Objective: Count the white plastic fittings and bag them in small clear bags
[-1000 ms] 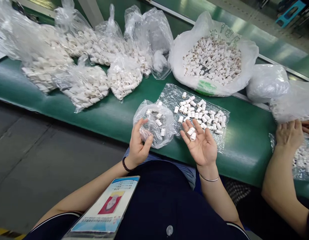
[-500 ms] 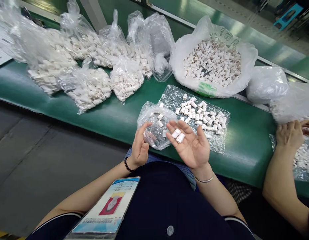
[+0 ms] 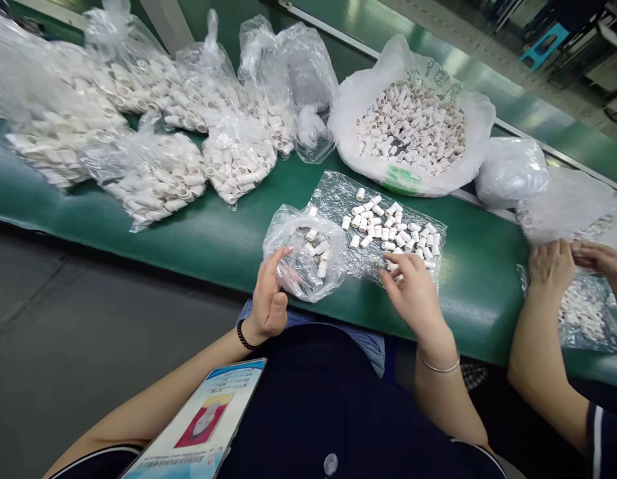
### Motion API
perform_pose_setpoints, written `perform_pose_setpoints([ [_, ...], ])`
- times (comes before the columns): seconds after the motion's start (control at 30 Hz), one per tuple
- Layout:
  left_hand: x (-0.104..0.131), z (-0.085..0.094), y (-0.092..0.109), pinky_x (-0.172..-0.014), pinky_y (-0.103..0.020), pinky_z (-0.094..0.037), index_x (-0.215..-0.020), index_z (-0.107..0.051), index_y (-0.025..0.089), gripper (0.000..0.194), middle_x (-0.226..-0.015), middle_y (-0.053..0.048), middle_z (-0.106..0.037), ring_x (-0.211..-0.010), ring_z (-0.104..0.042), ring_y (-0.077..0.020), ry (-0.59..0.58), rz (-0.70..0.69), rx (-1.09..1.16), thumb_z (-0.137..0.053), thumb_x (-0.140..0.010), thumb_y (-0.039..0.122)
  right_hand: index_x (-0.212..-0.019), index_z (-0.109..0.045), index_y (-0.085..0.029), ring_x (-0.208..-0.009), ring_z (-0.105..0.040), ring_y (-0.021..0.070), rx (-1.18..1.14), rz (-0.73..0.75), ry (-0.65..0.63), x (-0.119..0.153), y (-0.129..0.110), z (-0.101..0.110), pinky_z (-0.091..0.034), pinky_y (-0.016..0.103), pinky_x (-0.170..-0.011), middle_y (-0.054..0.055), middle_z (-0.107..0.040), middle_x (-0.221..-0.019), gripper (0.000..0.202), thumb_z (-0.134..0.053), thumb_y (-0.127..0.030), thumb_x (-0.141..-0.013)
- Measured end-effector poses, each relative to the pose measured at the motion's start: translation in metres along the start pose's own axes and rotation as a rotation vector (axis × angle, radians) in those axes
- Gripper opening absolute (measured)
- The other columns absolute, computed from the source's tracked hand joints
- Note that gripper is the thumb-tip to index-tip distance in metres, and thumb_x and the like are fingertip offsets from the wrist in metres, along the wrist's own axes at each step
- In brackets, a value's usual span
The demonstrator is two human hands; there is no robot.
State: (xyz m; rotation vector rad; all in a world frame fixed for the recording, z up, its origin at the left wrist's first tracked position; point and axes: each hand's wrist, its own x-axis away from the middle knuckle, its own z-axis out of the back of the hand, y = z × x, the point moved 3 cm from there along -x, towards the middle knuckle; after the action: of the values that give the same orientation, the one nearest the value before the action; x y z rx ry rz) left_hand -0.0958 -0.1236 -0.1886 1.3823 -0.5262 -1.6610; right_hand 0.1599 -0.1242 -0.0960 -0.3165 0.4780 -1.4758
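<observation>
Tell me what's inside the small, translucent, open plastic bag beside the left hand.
Several short white tubular pieces lie inside the bag, visible through its mouth. Anything beneath them or behind the left hand is covered and cannot be seen.

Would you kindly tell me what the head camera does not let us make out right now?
In the head view:
Right hand: whether it grips any pieces; its own fingers hide this.
Left hand: its far fingertips, obscured by the small bag.
Badge: lettering too small; lower end cut off by the bottom edge.
Co-worker's hands: whatever lies beneath, hidden by them.
Leftmost bag: cut off by the left edge.
</observation>
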Motion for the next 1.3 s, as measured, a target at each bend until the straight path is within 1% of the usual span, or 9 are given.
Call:
perform_pose_setpoints([
  [0.13,-0.004,-0.002,0.005,-0.106,-0.049,-0.042,-0.153,-0.029,0.02,0.062,-0.139,-0.016,-0.052,-0.128,-0.051,-0.0317,-0.051,-0.103,-0.002,-0.029,-0.1,0.052,-0.117,-0.063,-0.018,-0.076,-0.064,0.0203,0.189,-0.168,-0.006,0.011,0.03,0.0,-0.048,0.032,-0.059,0.011,-0.06,-0.104,0.033,-0.054,-0.039,-0.092],
  [0.47,-0.008,-0.001,0.014,-0.105,-0.048,-0.04,-0.153,-0.029,0.019,0.059,-0.138,-0.017,-0.052,-0.127,-0.051,-0.0306,-0.043,-0.103,-0.047,-0.032,-0.101,0.047,-0.114,-0.064,-0.016,-0.087,-0.061,0.0278,0.31,-0.159,-0.078,0.0,0.029,-0.026,-0.048,0.037,-0.067,0.015,-0.059,-0.107,0.03,-0.051,-0.031,-0.092],
  [0.6,-0.008,-0.001,0.014,-0.107,-0.05,-0.038,-0.153,-0.029,0.019,0.058,-0.138,-0.017,-0.052,-0.129,-0.05,-0.0314,-0.043,-0.08,-0.072,-0.032,-0.101,0.046,-0.109,-0.063,-0.018,-0.093,-0.059,0.0254,-0.115,-0.156,-0.033,0.001,0.034,-0.026,-0.05,0.037,-0.072,0.013,-0.06,-0.104,0.028,-0.053,-0.037,-0.091],
  [0.73,-0.007,-0.001,0.013,-0.104,-0.049,-0.041,-0.152,-0.028,0.019,0.059,-0.138,-0.017,-0.054,-0.127,-0.052,-0.0313,-0.057,-0.089,-0.086,-0.031,-0.101,0.047,-0.112,-0.059,-0.024,-0.078,-0.061,0.0161,-0.973,-0.388,-0.106,0.007,0.033,-0.031,-0.043,0.023,-0.047,0.006,-0.063,-0.1,0.032,-0.054,-0.048,-0.091],
  [0.83,-0.007,-0.002,0.012,-0.105,-0.049,-0.041,-0.152,-0.028,0.019,0.058,-0.137,-0.017,-0.055,-0.128,-0.052,-0.0314,-0.069,-0.078,-0.079,-0.031,-0.101,0.047,-0.113,-0.061,-0.026,-0.093,-0.066,0.0161,-1.429,-0.51,-0.151,0.008,0.025,-0.034,-0.056,0.026,-0.062,0.005,-0.067,-0.112,0.032,-0.049,-0.049,-0.094],
  [0.93,-0.008,-0.002,0.013,-0.105,-0.049,-0.041,-0.152,-0.03,0.02,0.058,-0.136,-0.017,-0.054,-0.128,-0.052,-0.0317,-0.058,-0.076,-0.069,-0.032,-0.101,0.047,-0.114,-0.063,-0.025,-0.116,-0.062,0.0186,-1.591,-0.533,-0.162,0.006,0.019,-0.035,-0.053,0.04,-0.1,0.006,-0.065,-0.125,0.04,-0.037,-0.05,-0.098],
  [1.0,-0.008,-0.002,0.013,-0.105,-0.05,-0.042,-0.152,-0.03,0.019,0.058,-0.137,-0.018,-0.054,-0.128,-0.052,-0.0322,-0.056,-0.08,-0.051,-0.033,-0.101,0.046,-0.114,-0.064,-0.025,-0.123,-0.059,0.0193,-1.623,-0.529,-0.167,0.006,0.017,-0.035,-0.044,0.045,-0.111,0.005,-0.064,-0.129,0.045,-0.033,-0.052,-0.099],
  [1.17,-0.005,-0.002,0.009,-0.102,-0.05,-0.045,-0.152,-0.029,0.02,0.059,-0.137,-0.018,-0.053,-0.125,-0.054,-0.0323,-0.073,-0.078,-0.039,-0.034,-0.1,0.047,-0.116,-0.065,-0.027,-0.129,-0.054,0.0214,-1.602,-0.453,-0.232,0.004,0.002,-0.032,-0.036,0.048,-0.116,0.006,-0.061,-0.135,0.048,-0.032,-0.056,-0.098],
  [1.3,-0.003,-0.002,0.007,-0.099,-0.049,-0.047,-0.152,-0.028,0.02,0.06,-0.138,-0.018,-0.051,-0.123,-0.055,-0.0321,-0.087,-0.054,-0.045,-0.032,-0.1,0.049,-0.117,-0.064,-0.025,-0.13,-0.053,0.0233,-1.643,-0.399,-0.302,-0.003,-0.031,-0.037,-0.036,0.049,-0.116,0.007,-0.061,-0.134,0.049,-0.034,-0.058,-0.097],
])
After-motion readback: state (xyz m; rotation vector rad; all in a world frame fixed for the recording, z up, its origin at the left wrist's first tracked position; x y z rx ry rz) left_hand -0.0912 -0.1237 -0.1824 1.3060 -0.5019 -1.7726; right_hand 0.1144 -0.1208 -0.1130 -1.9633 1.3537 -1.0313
